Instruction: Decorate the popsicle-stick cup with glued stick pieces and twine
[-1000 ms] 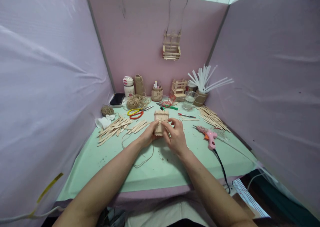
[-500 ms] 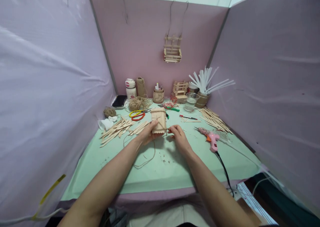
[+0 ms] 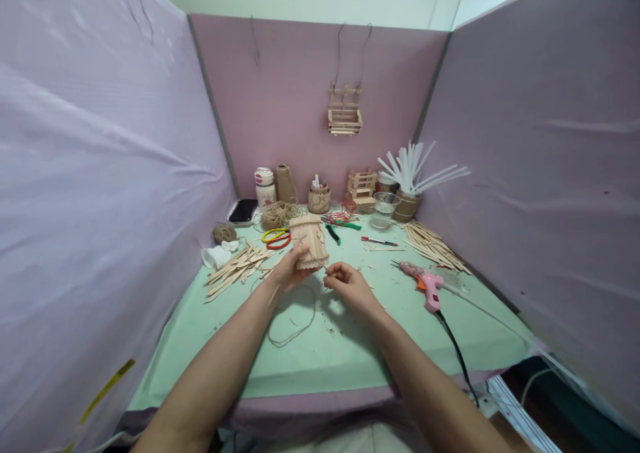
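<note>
Two hands are at work over the table with one stick box, held tilted near the middle, above the cloth. The left hand grasps its lower left side, thumb on the front; the right hand has thumb and fingers pinched together just beside the lower right corner, where a thin strand seems to meet the fingertips, too small to be sure. One loop of twine lies below the left hand. Two stick piles flank the work, one to the left and one to the right. There are two balls of string, a large one and a small one, one spool, one bottle, one phone, one pair of scissors, one pen, one clear cup and one glue gun. Two slatted racks show, one standing at the back, the other hanging on the back wall. The right pile lies close along the table's right edge, and the gun's cord drops over the near edge. The widest bare cloth runs from the loop to the gun, reaching the near edge, with the right forearm across it; another bare stretch lies left of the left forearm.
</note>
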Tool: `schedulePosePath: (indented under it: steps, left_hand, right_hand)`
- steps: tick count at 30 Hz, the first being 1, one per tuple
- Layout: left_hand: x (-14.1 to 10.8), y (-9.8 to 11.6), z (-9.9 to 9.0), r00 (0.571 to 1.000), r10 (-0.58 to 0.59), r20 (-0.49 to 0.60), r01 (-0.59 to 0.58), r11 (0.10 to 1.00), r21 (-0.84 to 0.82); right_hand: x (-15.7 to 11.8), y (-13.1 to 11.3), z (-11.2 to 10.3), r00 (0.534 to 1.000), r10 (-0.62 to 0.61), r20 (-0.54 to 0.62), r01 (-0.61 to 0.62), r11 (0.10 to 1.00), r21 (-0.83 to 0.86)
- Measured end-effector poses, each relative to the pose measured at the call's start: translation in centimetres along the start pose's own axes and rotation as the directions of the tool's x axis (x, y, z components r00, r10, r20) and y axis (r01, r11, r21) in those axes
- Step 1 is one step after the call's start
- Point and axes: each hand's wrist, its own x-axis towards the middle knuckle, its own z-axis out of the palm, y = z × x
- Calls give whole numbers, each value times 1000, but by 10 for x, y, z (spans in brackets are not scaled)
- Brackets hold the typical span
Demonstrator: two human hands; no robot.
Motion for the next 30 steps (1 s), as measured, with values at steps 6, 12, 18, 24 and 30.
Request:
schedulePosePath:
  steps: [6, 12, 18, 24, 30]
  left_hand:
    - [-3, 7, -14, 994, -46, 96, 53, 996, -69]
    - [-8, 14, -14, 977, -29, 211, 47, 995, -83]
    - [-6, 10, -13, 961, -9, 277, 14, 1000, -16]
    - [0, 5, -18, 964, -13, 265, -11, 996, 88]
    - [2, 4, -18, 969, -40, 244, 8, 991, 132]
  right_hand:
    - [-10, -34, 2, 982, -184, -52, 185, 983, 17]
    - [-4, -56, 6, 953, -281, -113, 283, 959, 8]
    - [8, -59, 5, 924, -360, -132, 345, 931, -123]
    - [15, -58, -7, 900, -425, -100, 381, 877, -293]
    - [19, -47, -12, 860, -495, -126, 426, 831, -359]
